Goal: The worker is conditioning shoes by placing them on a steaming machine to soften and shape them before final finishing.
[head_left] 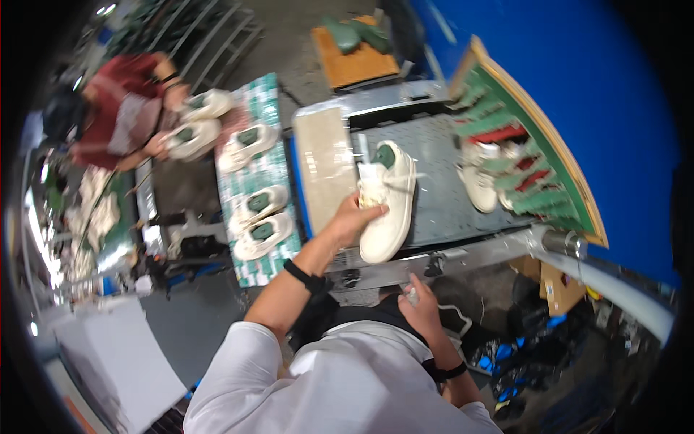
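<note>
A cream sneaker with a green lining is gripped by my left hand, thumb across its side, above the dark conveyor belt. White lace ends stick out from the shoe. Close to my body, beneath the conveyor's near rail, my right hand is closed around something small and pale that I cannot make out. Two more cream sneakers rest on the belt at the strip curtain, partly hidden by its green and red strips.
To the left, several cream sneakers sit on a patterned green and white table. Beyond it, a person in a dark red shirt holds two similar sneakers. Cardboard boxes and black bags lie below the conveyor, right.
</note>
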`<state>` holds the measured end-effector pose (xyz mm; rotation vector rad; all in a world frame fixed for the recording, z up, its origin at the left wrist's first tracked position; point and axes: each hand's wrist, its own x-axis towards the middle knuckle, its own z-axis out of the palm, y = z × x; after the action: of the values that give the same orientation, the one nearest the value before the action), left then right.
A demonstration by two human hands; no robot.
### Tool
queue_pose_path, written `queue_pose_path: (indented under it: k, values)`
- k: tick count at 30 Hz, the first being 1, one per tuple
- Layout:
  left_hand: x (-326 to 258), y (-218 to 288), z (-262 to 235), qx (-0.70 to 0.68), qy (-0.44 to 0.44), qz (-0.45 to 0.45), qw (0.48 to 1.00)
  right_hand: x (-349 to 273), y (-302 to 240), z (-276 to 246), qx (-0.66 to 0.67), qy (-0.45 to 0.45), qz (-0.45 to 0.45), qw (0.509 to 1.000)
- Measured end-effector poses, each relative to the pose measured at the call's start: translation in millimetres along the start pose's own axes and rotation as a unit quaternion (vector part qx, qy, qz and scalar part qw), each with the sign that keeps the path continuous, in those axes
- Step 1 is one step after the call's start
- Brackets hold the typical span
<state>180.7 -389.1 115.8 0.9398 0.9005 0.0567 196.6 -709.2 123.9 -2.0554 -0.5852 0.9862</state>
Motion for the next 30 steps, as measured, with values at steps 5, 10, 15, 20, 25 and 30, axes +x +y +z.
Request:
queue_pose_path:
  k: [5, 10, 15, 20, 25, 30]
  values:
    - [-85, -44, -21, 0.199, 0.260, 0.128, 0.936, 46, -32, 9, -0.038, -0.073, -0.129, 0.988]
    - [-96, -104, -47, 0.266, 0.311, 0.141, 0.901, 66, -66, 29, -0.065, -0.133, -0.160, 0.976]
    - [-99, -90, -135, 0.420, 0.144, 0.097, 0.891, 73, -81, 35, -0.122, -0.179, -0.194, 0.957]
    - [-101, -17, -202, -0.129, 0.166, 0.162, 0.964, 72, -112, 33, -0.143, -0.178, -0.243, 0.943]
    - [-74, 2, -158, 0.186, 0.309, 0.294, 0.885, 85, -138, 60, -0.215, -0.175, -0.347, 0.896]
    - [-66, -10, -128, 0.418, 0.106, 0.270, 0.861, 96, -133, 84, -0.309, -0.133, -0.434, 0.836]
